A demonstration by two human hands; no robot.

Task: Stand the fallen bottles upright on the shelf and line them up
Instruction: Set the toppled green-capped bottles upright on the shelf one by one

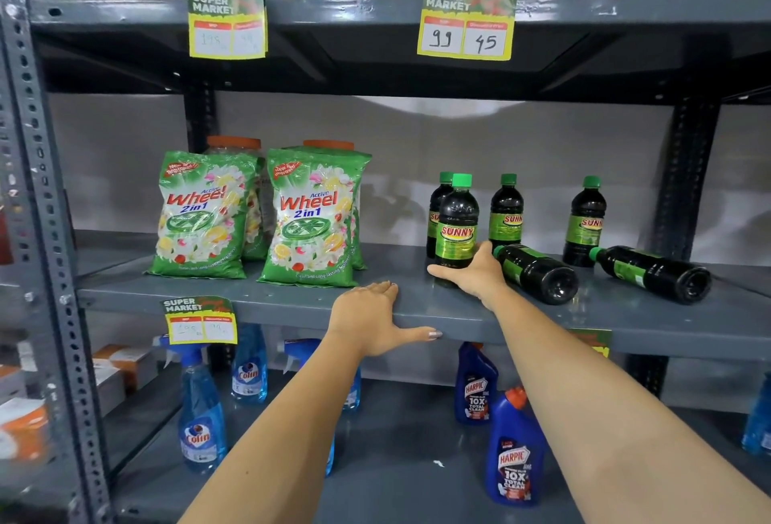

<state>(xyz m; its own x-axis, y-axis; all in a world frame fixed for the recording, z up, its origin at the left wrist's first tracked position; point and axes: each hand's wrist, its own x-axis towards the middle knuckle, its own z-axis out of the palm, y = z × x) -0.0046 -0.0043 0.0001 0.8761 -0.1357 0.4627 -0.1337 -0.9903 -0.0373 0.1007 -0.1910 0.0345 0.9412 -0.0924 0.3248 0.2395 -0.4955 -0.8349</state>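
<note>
Dark Sunny bottles with green caps stand on the grey middle shelf (292, 298). My right hand (471, 273) is wrapped around the base of the front upright bottle (457, 223). One more upright bottle (436, 206) is right behind it, another (506, 210) stands further right, and a third (585, 221) is near the right post. Two bottles lie on their sides: one (538, 273) just right of my right hand, another (655, 273) further right. My left hand (375, 321) rests flat on the shelf's front edge, holding nothing.
Two green Wheel detergent bags (200, 214) (313, 219) stand at the shelf's left, with jars behind. Price tags hang on the shelf edges. Below are blue Colin spray bottles (202, 411) and Harpic bottles (515, 448). Shaker cups line the top shelf.
</note>
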